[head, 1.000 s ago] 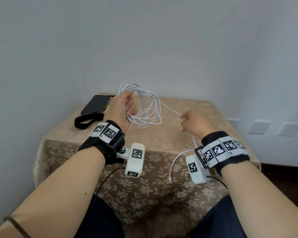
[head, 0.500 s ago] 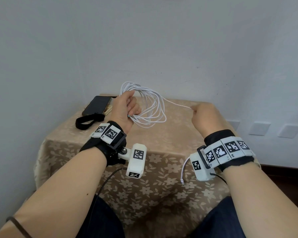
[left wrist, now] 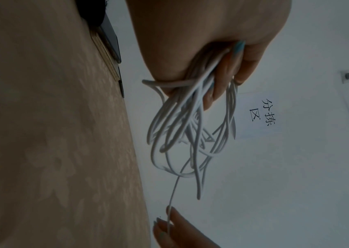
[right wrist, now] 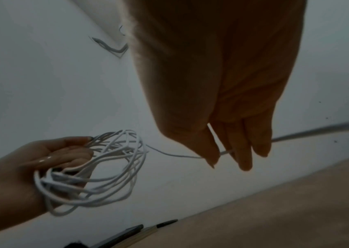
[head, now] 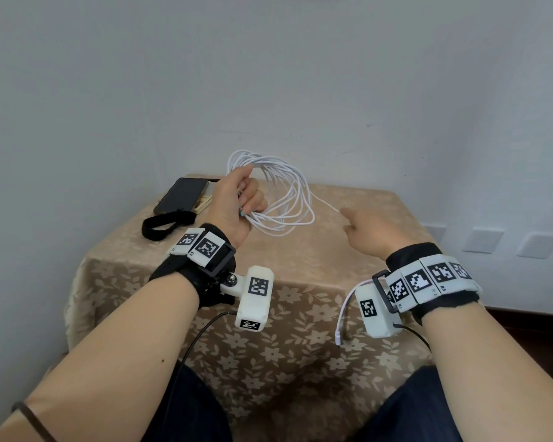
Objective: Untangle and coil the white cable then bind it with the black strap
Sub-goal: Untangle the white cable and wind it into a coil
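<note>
The white cable (head: 288, 199) hangs as a loose coil of several loops from my left hand (head: 237, 202), which grips it above the table's back. One strand runs right from the coil to my right hand (head: 364, 228), which pinches it between thumb and fingers (right wrist: 211, 151). The cable's free end (head: 339, 336) dangles below my right wrist. In the left wrist view the curled fingers (left wrist: 222, 80) hold the bundled loops (left wrist: 182, 134). The black strap (head: 165, 223) lies in a loop on the table, left of my left hand, untouched.
A small table under a beige flowered cloth (head: 316, 272) stands against a grey wall. A dark phone (head: 181, 196) lies on a notebook at the back left, beside the strap. Wall sockets (head: 482, 240) sit low on the right.
My right hand drew the strand right and away, then eased back a little toward the coil. The dangling end shifted right. My left hand kept hold of the coil.
</note>
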